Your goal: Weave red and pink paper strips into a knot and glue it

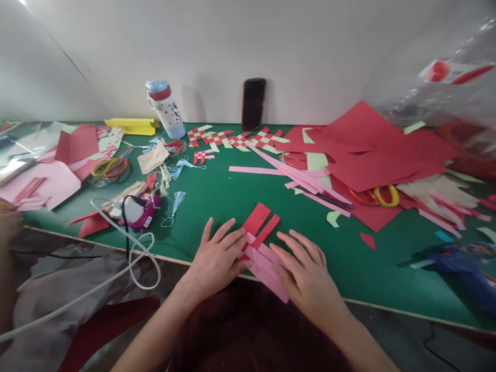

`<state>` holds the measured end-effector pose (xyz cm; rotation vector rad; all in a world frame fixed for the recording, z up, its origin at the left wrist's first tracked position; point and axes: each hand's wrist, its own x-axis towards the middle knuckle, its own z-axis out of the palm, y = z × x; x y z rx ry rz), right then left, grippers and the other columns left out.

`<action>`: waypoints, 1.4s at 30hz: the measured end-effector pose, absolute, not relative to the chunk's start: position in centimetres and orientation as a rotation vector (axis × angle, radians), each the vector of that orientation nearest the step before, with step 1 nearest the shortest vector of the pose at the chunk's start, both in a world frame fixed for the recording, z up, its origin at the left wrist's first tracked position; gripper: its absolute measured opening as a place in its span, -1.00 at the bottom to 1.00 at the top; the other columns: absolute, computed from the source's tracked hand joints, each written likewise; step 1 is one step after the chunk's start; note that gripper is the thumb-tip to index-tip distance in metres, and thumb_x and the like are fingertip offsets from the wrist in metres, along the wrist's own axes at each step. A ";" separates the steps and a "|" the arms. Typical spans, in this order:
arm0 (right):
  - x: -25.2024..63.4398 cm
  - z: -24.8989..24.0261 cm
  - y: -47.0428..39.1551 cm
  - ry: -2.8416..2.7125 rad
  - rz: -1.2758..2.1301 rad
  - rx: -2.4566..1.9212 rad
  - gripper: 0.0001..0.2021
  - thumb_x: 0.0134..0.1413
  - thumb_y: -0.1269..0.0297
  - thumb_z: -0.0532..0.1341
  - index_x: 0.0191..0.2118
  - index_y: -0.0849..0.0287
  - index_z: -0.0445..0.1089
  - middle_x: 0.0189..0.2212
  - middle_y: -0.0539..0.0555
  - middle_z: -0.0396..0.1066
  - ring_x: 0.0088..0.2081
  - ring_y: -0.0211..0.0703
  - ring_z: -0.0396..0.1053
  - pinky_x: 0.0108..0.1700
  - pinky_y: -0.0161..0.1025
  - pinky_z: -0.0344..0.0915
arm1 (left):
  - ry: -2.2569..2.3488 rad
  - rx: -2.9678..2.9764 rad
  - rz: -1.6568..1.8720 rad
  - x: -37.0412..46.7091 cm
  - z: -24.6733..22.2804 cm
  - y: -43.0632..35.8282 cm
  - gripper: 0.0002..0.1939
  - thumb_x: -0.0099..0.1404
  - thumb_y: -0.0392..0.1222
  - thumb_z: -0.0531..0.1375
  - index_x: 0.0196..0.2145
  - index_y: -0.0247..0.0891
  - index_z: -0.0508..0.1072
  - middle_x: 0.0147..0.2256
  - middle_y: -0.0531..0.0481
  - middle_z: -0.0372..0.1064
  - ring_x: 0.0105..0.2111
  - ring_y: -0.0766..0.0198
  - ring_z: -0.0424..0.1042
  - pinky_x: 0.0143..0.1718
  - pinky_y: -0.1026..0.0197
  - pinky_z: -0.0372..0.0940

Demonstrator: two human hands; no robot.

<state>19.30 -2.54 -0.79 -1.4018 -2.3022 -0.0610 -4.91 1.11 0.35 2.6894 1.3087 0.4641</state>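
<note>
Red paper strips [264, 227] and pink paper strips [268, 271] cross each other in a partly woven piece at the table's front edge. My left hand [219, 256] has its thumb and index finger on the weave's left side, gripping it, while its other fingers spread over the green tabletop. On the opposite side, my right hand [306, 268] pinches the pink strips between thumb and fingers. The red ends point away from me; the pink ends slant toward me, past the edge. My fingers partly cover the crossing.
Finished red-and-green woven pieces [220, 138] lie along the wall near a phone [253, 103] and a bottle [166, 109]. Red sheets [364, 144] and scissors [386, 196] are on the right, with a blue glue gun [461, 263]. A white cable [134, 268] hangs at left, near another person's arm [5, 243].
</note>
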 end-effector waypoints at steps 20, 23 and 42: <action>19.7 0.0 -2.8 -2.303 0.016 -1.326 -0.75 0.28 0.31 0.10 -0.11 0.03 0.53 0.07 0.06 0.46 0.19 0.08 0.22 0.18 0.15 0.09 | 1.189 2.836 0.378 -5.2 0.3 -0.9 -0.53 0.40 0.05 0.09 0.17 -0.20 0.33 0.18 -0.13 0.31 0.29 0.03 0.11 0.36 -0.21 -0.33; 19.7 -0.1 -2.8 -2.278 0.061 -1.331 -0.74 0.28 0.30 0.09 -0.10 0.03 0.53 0.06 0.08 0.46 0.18 0.07 0.23 0.17 0.15 0.12 | 1.180 2.856 0.381 -5.1 0.4 -0.7 -0.54 0.40 0.06 0.10 0.15 -0.21 0.36 0.19 -0.10 0.30 0.28 0.03 0.11 0.36 -0.21 -0.34; 22.9 0.3 -4.2 -2.042 -0.184 -1.680 -0.64 0.28 0.11 0.08 0.08 0.12 0.38 -0.08 0.17 0.47 -0.05 0.09 0.33 -0.09 -0.01 0.23 | 1.196 2.846 0.548 -3.1 0.5 -3.5 -0.47 0.37 0.19 0.07 0.11 -0.21 0.39 -0.08 -0.11 0.45 0.09 0.08 0.34 0.35 -0.11 -0.35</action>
